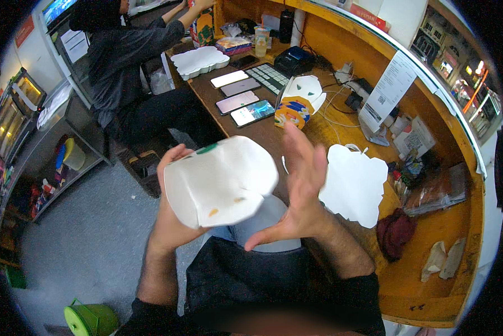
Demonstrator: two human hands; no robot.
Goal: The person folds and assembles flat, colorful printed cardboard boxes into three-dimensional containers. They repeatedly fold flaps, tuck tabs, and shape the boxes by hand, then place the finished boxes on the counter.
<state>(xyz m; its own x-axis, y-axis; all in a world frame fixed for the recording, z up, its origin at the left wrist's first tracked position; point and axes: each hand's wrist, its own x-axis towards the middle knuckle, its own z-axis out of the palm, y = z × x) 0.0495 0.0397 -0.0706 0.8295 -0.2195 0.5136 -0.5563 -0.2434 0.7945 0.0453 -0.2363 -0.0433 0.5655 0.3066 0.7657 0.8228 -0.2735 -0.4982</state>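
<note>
In front of me my left hand (170, 227) grips a white paper food carton (221, 176) from its left side and underneath. The carton's white face shows two small brownish marks low down and a green patch at its top edge. Beside it, my right hand (302, 193) has its fingers and thumb spread, apart from the carton and holding nothing. Flat white carton blanks (352, 182) lie on the desk just right of that hand. A formed carton printed in yellow, orange and blue (296, 106) stands farther back with white flaps raised.
Several phones (254, 112) lie on the wooden desk (422, 274) by a keyboard (268, 77). More white blanks (201, 60) sit at its far left end. A co-worker in dark clothes (117, 84) sits at the far left. A green lidded bucket (92, 320) stands on the floor.
</note>
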